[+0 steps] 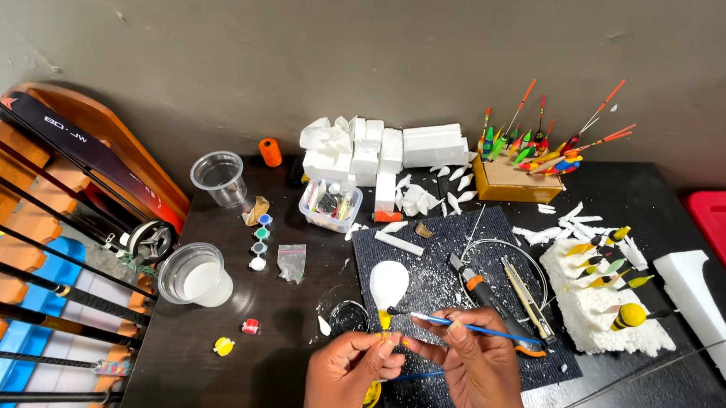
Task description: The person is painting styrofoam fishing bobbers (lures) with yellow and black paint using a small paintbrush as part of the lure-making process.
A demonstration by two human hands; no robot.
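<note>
Dark table [233, 305] | left hand [353, 369] pinching yellow float [384, 319] | right hand [475, 363] gripping paintbrush [448, 322]

Left hand [353, 366], right hand [472, 369]: bare, no sleeves.

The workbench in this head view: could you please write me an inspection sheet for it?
Surface: dark table with a grey mat, strewn with white foam crumbs.
Job's things: blue-handled brush; small yellow float.
Clutter: foam blocks, paint pots, two clear cups, utility knife, painted floats in a box.
Grippers: right hand holds the brush; left hand pinches the float.
Cables: thin wire loop.
Surroundings: fishing rods on the left, grey wall.
</note>
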